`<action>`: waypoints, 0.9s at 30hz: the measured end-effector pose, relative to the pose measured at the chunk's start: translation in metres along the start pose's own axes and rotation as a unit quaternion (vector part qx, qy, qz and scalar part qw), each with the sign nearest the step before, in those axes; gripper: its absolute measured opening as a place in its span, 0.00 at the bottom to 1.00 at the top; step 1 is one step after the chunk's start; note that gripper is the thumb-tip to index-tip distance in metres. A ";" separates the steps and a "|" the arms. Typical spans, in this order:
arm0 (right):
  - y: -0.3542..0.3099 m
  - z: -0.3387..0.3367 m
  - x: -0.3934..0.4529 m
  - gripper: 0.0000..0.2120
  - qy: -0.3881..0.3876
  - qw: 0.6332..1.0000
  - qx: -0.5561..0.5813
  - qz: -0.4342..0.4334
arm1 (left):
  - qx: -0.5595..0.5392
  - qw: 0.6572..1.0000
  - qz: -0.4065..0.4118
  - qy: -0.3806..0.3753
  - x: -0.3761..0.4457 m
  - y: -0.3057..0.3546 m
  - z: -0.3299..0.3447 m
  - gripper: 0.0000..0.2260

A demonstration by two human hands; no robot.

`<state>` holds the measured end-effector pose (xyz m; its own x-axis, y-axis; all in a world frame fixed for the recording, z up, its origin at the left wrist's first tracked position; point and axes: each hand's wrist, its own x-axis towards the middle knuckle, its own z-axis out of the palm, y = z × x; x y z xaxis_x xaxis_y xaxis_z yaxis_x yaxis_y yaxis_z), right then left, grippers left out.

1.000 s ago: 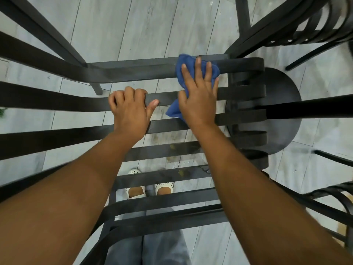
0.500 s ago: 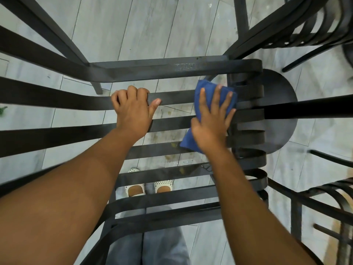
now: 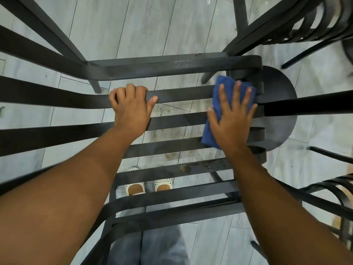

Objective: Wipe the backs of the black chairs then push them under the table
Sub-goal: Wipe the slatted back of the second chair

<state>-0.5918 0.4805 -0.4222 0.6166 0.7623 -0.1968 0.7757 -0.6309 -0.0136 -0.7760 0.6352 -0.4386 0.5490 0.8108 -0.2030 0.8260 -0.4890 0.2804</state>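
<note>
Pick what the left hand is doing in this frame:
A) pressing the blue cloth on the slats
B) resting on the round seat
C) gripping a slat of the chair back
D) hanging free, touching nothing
C: the left hand has its fingers curled over a slat of the black chair back, while the right hand presses the blue cloth.

1. My left hand [image 3: 131,109] – fingers curled over a chair slat [image 3: 181,93], thumb [image 3: 152,101] pointing right along its near edge.
2. My right hand [image 3: 232,119] – fingers straight and spread, palm pressing flat on the blue cloth [image 3: 215,104].
3. Both forearms bare, reaching forward, down and away from me.
</note>
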 end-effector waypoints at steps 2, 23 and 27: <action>0.004 -0.004 0.004 0.28 0.005 0.997 0.013 0.080 | -0.002 1.000 -0.001 0.000 -0.001 0.000 0.001 0.19; 0.042 -0.017 -0.010 0.27 -0.059 0.997 0.001 0.057 | 0.011 1.000 -0.005 0.005 0.003 -0.001 0.001 0.20; -0.002 -0.026 -0.020 0.31 -0.124 0.990 -0.036 0.055 | 0.006 1.000 -0.008 0.011 0.004 -0.002 0.000 0.20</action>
<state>-0.6022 0.4708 -0.3926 0.6533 0.6246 -0.4278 0.7181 -0.6902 0.0888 -0.7754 0.6388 -0.4402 0.5330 0.8252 -0.1870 0.8362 -0.4799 0.2654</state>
